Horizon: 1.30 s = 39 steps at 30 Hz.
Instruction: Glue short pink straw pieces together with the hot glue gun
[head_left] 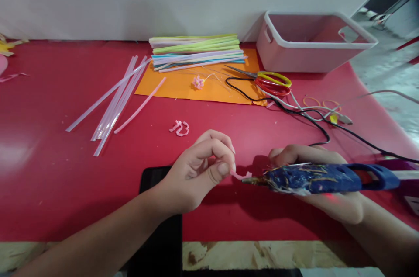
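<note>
Between thumb and fingertips my left hand (206,167) pinches a short pink strip (240,176), seemingly a bent piece of pipe cleaner. Its free end meets the nozzle of a blue hot glue gun (314,178), which is crusted with stringy glue. My right hand (340,207) is wrapped round the gun's body, partly hidden behind it. Beyond my left hand lie several small curled pink pieces (180,128). Farther back, a small pink flower (198,82) with a thin pale stem rests on an orange envelope (176,87).
Clear glue sticks (119,98) and a pink pipe cleaner (140,105) lie left. Bundled coloured pipe cleaners (198,52) sit at the back. Scissors (273,82), black and white cables (301,111) and a pink bin (301,54) are at right. A black phone (163,242) lies under my left forearm.
</note>
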{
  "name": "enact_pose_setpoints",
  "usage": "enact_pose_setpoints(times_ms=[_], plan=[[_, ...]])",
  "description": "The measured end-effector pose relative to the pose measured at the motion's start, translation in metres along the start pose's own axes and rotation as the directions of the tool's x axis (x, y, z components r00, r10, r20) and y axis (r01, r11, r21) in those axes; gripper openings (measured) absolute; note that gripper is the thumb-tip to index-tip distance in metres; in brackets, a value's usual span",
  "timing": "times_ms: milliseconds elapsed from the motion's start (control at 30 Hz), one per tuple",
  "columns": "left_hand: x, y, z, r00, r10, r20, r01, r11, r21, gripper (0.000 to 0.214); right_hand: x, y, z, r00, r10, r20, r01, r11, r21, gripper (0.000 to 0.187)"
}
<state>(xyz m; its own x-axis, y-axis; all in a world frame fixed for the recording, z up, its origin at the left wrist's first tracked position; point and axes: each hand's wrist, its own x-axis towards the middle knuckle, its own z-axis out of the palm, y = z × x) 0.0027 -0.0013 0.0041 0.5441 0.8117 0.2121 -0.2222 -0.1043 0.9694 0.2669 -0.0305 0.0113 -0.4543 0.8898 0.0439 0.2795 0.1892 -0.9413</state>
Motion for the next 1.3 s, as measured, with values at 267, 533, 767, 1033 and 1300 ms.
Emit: enact_pose_setpoints(times_ms=[267, 533, 767, 1033, 1300], plan=[[-0.001, 0.001, 0.001, 0.999, -0.033, 0.022, 0.034, 0.999, -0.035, 0.022, -0.001, 0.003, -0.002, 1.0, 0.012, 0.02, -0.012, 1.0, -0.015, 0.015], [0.0, 0.004, 0.001, 0.996, -0.051, 0.072, 0.052, 0.998, -0.02, 0.022, -0.001, -0.002, 0.001, 0.999, 0.034, 0.032, -0.034, 0.999, 0.002, 0.025], [0.002, 0.008, 0.003, 0.996, -0.037, 0.077, 0.037, 0.999, 0.004, 0.029, 0.001, -0.004, 0.002, 0.998, 0.033, 0.051, -0.033, 0.999, -0.004, 0.028], [0.0, 0.008, 0.003, 0.997, -0.039, 0.071, 0.04, 0.999, -0.009, 0.027, -0.004, 0.007, -0.002, 0.996, -0.002, -0.087, -0.002, 0.999, -0.044, 0.014], [0.002, 0.0, 0.006, 0.975, -0.098, -0.199, 0.101, 0.995, 0.008, 0.02, -0.006, -0.001, 0.006, 0.931, -0.189, -0.311, 0.094, 0.951, -0.296, 0.019]])
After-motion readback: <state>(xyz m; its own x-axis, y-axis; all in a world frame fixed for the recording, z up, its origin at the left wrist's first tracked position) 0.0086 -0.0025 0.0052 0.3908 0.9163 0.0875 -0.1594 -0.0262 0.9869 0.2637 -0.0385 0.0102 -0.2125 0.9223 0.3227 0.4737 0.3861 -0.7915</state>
